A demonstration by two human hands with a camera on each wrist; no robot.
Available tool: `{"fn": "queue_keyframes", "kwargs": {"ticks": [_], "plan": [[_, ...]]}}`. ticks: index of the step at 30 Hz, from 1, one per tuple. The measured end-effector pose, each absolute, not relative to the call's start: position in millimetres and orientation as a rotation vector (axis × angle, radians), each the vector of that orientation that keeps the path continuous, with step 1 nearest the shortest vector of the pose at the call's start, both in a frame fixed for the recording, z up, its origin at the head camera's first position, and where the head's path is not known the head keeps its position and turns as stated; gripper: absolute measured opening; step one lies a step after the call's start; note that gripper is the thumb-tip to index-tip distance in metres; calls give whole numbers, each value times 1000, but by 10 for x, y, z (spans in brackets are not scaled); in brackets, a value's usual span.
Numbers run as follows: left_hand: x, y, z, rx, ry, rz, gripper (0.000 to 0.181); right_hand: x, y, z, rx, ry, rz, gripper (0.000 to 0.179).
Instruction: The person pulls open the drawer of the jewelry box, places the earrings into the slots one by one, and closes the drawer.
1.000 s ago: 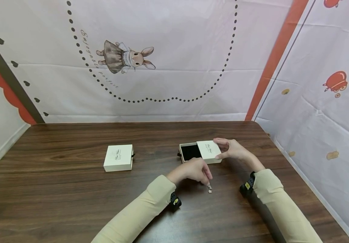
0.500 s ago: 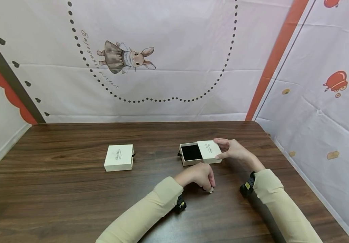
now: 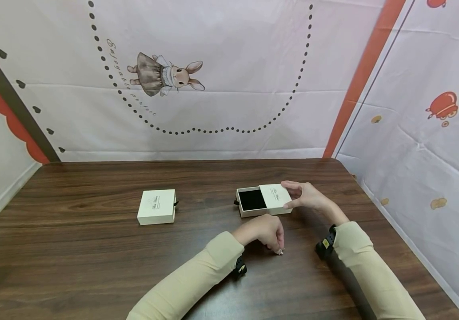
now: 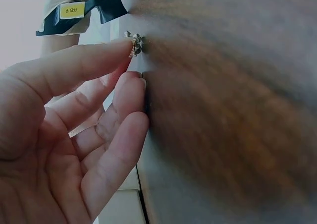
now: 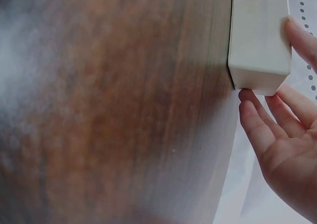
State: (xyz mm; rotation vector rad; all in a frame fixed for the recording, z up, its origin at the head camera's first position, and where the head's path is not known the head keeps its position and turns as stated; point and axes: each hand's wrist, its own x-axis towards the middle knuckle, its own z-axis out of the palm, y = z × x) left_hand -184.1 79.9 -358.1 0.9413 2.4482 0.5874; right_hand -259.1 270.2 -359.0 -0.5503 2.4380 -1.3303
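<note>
Ornament (image 3: 281, 252), tiny and metallic in look, is held at the fingertips of the left hand (image 3: 263, 231), close above or on the surface of the desk (image 3: 93, 262). One second ago it was seen hanging below these fingers; now the hand has been brought lower and slightly to the right, and the ornament is seen gathered near the wood. In the left wrist view it appears to be pinched between the thumb and a finger whose tip is hidden; whether its weight is already borne by the desk cannot be told. By this change, it is judged, the free hanging has been ended, and the ornament is being handled in front of the half-open box (image 3: 275, 195), not inside it.

By the right hand (image 3: 308, 196), this box is gripped at its right end, between thumb and fingers; this grip has not been changed. The drawer (image 3: 249, 214) is left pulled out toward the left, with its black lining (image 3: 252, 200) exposed.

Farther to the left, the closed box (image 3: 157, 206) is touched by neither hand. Behind the desk, a white cloth (image 3: 229, 49) with a printed rabbit (image 3: 165, 75) is seen.
</note>
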Motion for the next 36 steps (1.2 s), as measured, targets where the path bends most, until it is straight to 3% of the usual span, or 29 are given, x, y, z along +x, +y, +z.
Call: {"fn": "queue_keyframes", "kwargs": {"ticks": [19, 36], "plan": [[-1829, 813, -3575, 1003, 2467, 561, 18, -2593, 2702, -3593, -536, 2411, -1356, 79], [-1883, 727, -3523, 1066, 2505, 632, 13, -2563, 2691, -3563, -531, 2400, -1358, 78]]}}
